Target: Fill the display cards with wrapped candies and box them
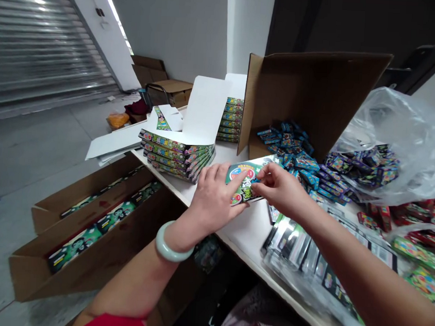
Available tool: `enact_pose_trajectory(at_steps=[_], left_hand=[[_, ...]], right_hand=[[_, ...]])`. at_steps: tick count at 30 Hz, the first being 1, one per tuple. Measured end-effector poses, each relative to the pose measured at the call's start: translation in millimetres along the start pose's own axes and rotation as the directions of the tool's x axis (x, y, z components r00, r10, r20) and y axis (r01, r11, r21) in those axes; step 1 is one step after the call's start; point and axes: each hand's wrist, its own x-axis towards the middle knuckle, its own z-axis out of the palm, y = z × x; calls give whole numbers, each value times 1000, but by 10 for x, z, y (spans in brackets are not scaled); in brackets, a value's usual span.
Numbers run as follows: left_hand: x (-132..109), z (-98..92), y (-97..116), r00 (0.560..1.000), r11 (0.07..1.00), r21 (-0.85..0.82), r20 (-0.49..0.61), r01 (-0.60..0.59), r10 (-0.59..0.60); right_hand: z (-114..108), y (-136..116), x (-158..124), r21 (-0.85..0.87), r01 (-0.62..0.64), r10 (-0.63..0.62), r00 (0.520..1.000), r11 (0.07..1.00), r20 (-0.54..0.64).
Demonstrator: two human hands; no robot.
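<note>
A flat, green printed cardboard box [244,176] lies at the table's front edge, with colourful round pictures on its face. My left hand [216,194] grips it from the left, the thumb across its printed face; a pale green bangle circles that wrist. Over the box's right part, my right hand [274,185] is closed, thumb and forefinger pinched together. A speck of blue shows at those fingertips, too small to name. Just beyond that hand lie small blue packets [301,162]. Left of the box rises a stack of printed boxes [177,153] with white lids raised.
An open carton [316,85] lies tipped behind the blue packets. Purple packets [370,163] spill from a clear bag [405,129]; red packets [415,212] lie farther right. Plastic-wrapped black packs [307,255] are near my right forearm. Long cartons [30,262] with green boxes stand lower left.
</note>
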Motion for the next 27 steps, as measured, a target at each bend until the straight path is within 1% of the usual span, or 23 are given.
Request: enact_pose_trajectory(at_steps=[3,6,9,11,12,13,14,15,16,17,18,19,20,23,25,27], left_hand=[[5,1,9,1000,1000,-5,14,27,-27],[14,-4,6,998,999,-20,29,49,-48],[33,0,-30,1000,1000,2,22,23,-23],[48,12,-63,1000,1000,21,12,6,-6],[54,19,-77,1000,1000,22,9,5,-5],[60,28,-87,1000,1000,17,7,12,-12],[63,36,-93,1000,1000,6,4,22,-22],[64,45,-94,999,999,-7,3,32,-32],[61,52,-90,999,999,-20,3,42,-42],[56,57,-84,999,998,-29,3,52,-52],[49,60,-76,998,998,-34,3,61,-61],[41,60,-68,998,997,-38,4,70,-69],[33,57,-60,997,996,-40,8,79,-78],[22,36,-47,995,994,-54,21,95,-94],[27,22,-45,995,993,-71,25,98,-97],[33,17,-40,995,992,-80,26,93,-91]], right_hand=[[-30,-66,63,-236,26,-26,1000,971,0],[-72,-150,141,-490,50,-33,998,870,44],[-144,-169,160,-652,40,29,995,757,94],[-197,-113,105,-696,21,35,997,718,67],[-215,-68,59,-699,29,-2,999,714,40],[-222,-16,8,-695,68,-79,997,716,16],[-212,39,-41,-690,138,-188,982,710,3],[-183,92,-85,-690,230,-314,950,686,4],[-134,139,-118,-697,323,-434,901,640,19],[-67,179,-141,-711,397,-526,849,581,44],[13,213,-155,-727,437,-577,814,530,68],[98,243,-168,-745,444,-591,803,498,84],[179,274,-185,-760,435,-582,808,482,94],[331,397,-314,-789,390,-534,840,475,93],[333,499,-451,-800,368,-526,847,475,77],[287,570,-554,-803,360,-534,843,475,62]])
